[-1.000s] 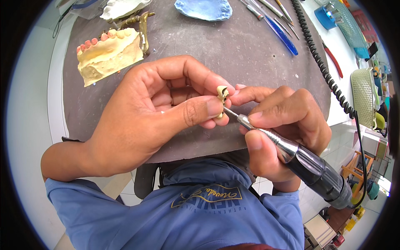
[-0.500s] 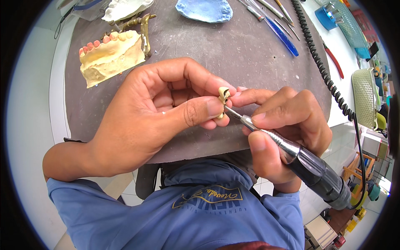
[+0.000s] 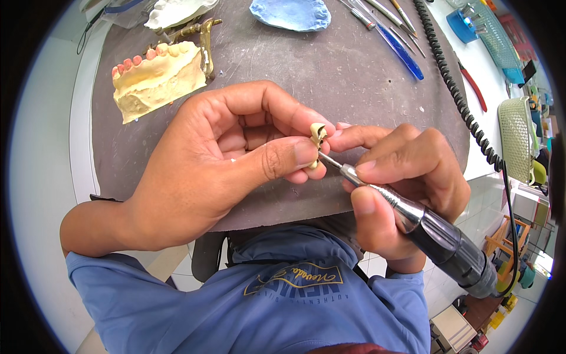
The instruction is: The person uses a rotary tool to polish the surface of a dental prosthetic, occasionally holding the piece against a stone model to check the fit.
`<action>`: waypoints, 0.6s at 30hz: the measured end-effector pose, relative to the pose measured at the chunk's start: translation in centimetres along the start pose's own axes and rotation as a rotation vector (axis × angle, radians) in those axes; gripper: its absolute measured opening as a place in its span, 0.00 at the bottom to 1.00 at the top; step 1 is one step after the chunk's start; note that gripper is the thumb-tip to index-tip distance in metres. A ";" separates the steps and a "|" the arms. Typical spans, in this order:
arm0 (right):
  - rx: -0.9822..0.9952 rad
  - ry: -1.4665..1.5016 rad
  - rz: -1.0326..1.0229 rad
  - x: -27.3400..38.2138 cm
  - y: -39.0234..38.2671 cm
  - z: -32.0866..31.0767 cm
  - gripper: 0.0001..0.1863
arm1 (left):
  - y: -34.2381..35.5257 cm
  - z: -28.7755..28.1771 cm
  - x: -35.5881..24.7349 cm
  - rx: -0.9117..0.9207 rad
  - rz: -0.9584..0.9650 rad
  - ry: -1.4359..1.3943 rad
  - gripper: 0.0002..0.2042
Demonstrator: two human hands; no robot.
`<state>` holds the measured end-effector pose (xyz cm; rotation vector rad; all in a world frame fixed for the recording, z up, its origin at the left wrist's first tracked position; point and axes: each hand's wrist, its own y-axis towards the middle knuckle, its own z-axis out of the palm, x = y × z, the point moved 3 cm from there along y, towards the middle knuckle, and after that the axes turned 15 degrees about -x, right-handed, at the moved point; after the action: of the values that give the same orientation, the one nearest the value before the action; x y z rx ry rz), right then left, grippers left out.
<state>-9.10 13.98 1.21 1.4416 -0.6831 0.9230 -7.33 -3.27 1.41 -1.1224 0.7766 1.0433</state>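
Observation:
Between thumb and fingers, my left hand (image 3: 236,156) pinches a small cream-coloured dental bridge (image 3: 317,133) with dark hollows on its inner side. Part of the bridge is hidden behind the thumb. My right hand (image 3: 407,171) grips a rotary handpiece (image 3: 439,236) with a silver front and black body, pen-like. The handpiece's thin metal tip meets the bridge's dark side, and a right fingertip lies close beside my left fingers. Left of my hands, a yellow plaster dental model (image 3: 156,85) with pink-marked teeth stands against a brass articulator (image 3: 205,47).
A white dental cast (image 3: 177,13) and a blue one (image 3: 290,14) lie at the far edge. Several slim tools and a blue-handled knife (image 3: 402,56) rest far right. A coiled black cord (image 3: 457,85) runs down the right side, near red-handled pliers (image 3: 473,87) and a woven basket (image 3: 515,138).
Hardly anything differs. Both hands keep their hold on the bridge and the handpiece, with the view shifted very slightly.

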 end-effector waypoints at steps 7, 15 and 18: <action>-0.034 0.029 0.054 0.0 -0.2 -0.1 0.11 | 0.0 0.0 0.0 0.006 0.007 0.001 0.09; -0.016 0.012 -0.020 -0.1 0.0 0.0 0.10 | 0.1 0.0 0.0 0.012 0.008 0.003 0.09; -0.018 0.014 -0.031 -0.1 0.0 0.1 0.10 | 0.0 -0.1 0.0 0.017 0.002 0.004 0.09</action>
<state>-9.10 13.92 1.14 1.4254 -0.6554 0.8994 -7.33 -3.38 1.35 -1.1101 0.7889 1.0351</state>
